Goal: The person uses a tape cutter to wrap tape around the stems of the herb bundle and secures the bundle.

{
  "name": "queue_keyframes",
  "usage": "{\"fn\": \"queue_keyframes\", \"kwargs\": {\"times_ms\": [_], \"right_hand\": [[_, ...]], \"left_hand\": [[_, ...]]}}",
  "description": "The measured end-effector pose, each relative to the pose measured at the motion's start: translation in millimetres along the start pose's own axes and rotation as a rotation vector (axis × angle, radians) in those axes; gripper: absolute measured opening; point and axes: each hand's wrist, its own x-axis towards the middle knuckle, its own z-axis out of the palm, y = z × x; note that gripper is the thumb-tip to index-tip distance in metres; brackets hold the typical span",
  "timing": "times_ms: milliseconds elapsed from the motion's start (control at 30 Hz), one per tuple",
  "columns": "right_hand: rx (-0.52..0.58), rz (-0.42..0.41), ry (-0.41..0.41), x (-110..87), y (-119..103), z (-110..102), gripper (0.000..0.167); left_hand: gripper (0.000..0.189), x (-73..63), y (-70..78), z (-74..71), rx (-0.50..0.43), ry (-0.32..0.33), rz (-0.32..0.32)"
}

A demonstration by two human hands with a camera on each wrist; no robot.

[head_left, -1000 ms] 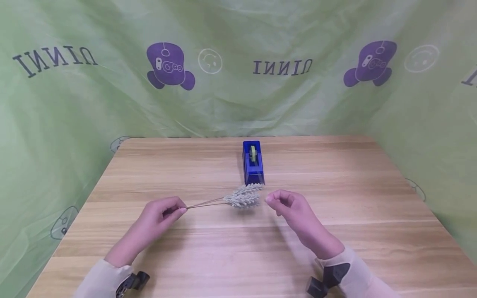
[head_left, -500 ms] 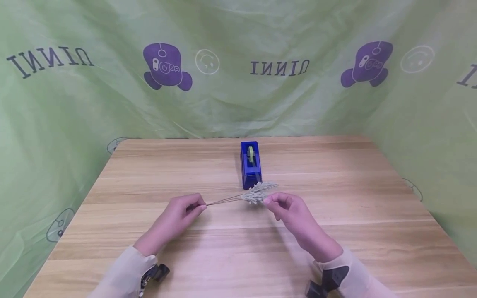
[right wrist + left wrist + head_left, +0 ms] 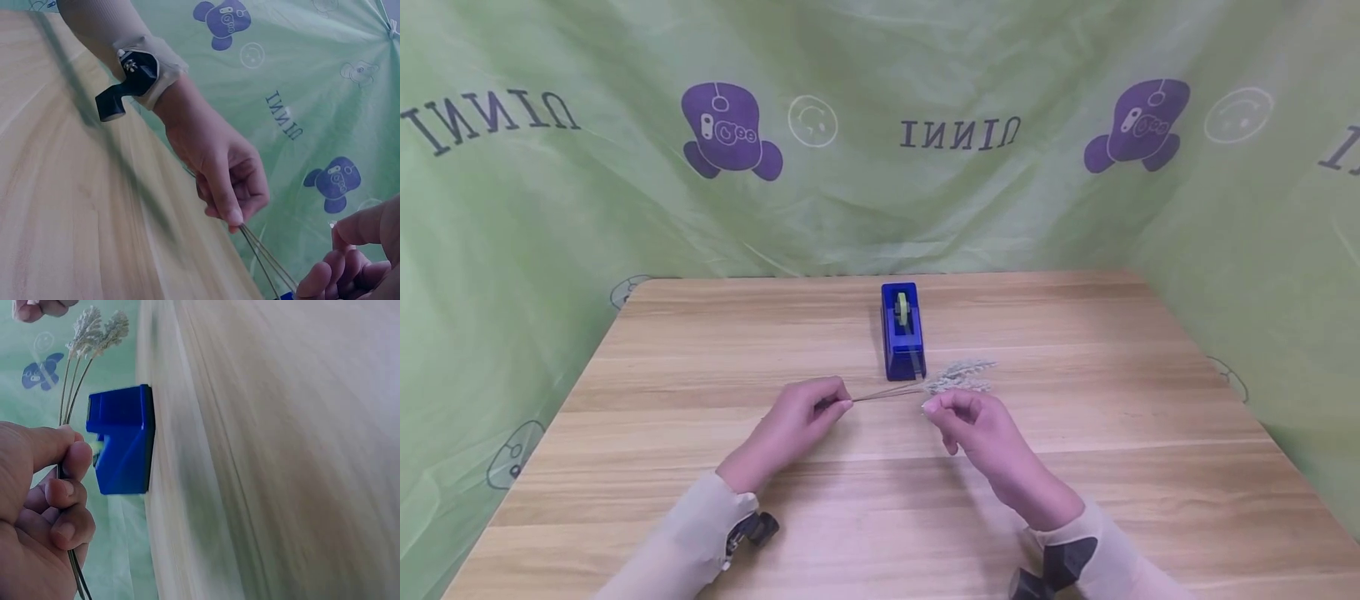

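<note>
The left hand (image 3: 801,421) pinches gathered flower stems (image 3: 72,390); the right hand (image 3: 985,433) seemingly pinches a tape scrap (image 3: 333,226), not yet on them.

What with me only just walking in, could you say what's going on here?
A person's left hand grips pale flower sprigs by their thin stems, above the wooden table. Close by but apart from them, the right hand pinches a small pale scrap, too small to identify. Beyond both hands, a blue tape dispenser stands on the table.
</note>
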Motion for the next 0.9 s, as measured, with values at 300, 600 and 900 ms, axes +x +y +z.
{"fn": "queue_keyframes", "kwargs": {"times_ms": [300,600,900], "right_hand": [[0.013,0.031,-0.012,0.9,4.3,6.1,0.022],[0.025,0.047,-0.042,0.5,13.0,6.6,0.027],[0.039,0.051,-0.076,1.0,18.2,6.3,0.033]], "left_hand": [[0.008,15.7,15.1,11.6,-0.005,-0.014,0.042],[0.007,23.4,29.3,22.2,-0.013,-0.034,0.044],[0.006,26.9,38.6,29.0,-0.023,-0.041,0.093]]}}
